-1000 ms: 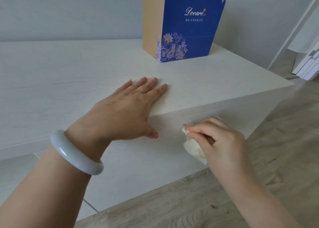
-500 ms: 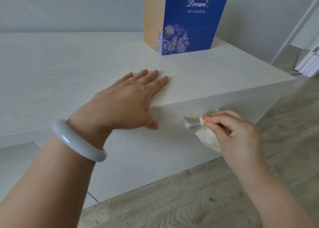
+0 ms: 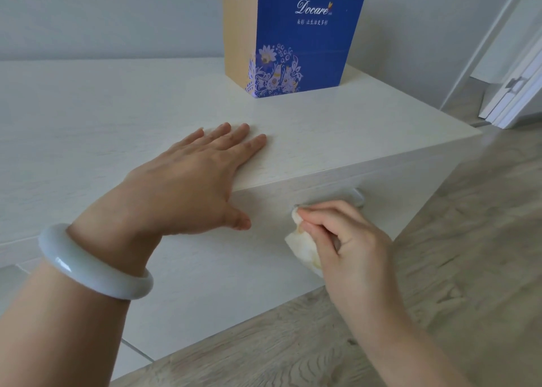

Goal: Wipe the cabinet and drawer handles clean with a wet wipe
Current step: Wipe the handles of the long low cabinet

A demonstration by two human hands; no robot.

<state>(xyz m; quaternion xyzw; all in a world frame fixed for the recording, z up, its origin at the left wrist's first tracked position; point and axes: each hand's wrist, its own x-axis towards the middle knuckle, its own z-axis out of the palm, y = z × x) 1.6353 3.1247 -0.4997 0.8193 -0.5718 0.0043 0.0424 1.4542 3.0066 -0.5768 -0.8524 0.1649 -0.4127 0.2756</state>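
Observation:
A pale wood-grain cabinet (image 3: pixel 308 140) has a drawer front (image 3: pixel 220 269) below its top edge. A silver bar handle (image 3: pixel 356 199) is fixed to the drawer; only its right end shows. My right hand (image 3: pixel 349 237) pinches a crumpled white wet wipe (image 3: pixel 302 249) against the handle's left end and covers most of the bar. My left hand (image 3: pixel 187 184), with a pale jade bangle on the wrist, lies flat on the cabinet top, thumb hanging over the front edge.
A tall blue and tan gift bag (image 3: pixel 293 35) stands at the back of the cabinet top. Grey wood-look floor (image 3: pixel 440 284) spreads to the right. A white door frame and door (image 3: pixel 510 87) are at the far right. The wall is pale grey.
My right hand slid the wipe right along the handle, exposing its left end half a second ago, then back to the left end now. The left hand has stayed flat.

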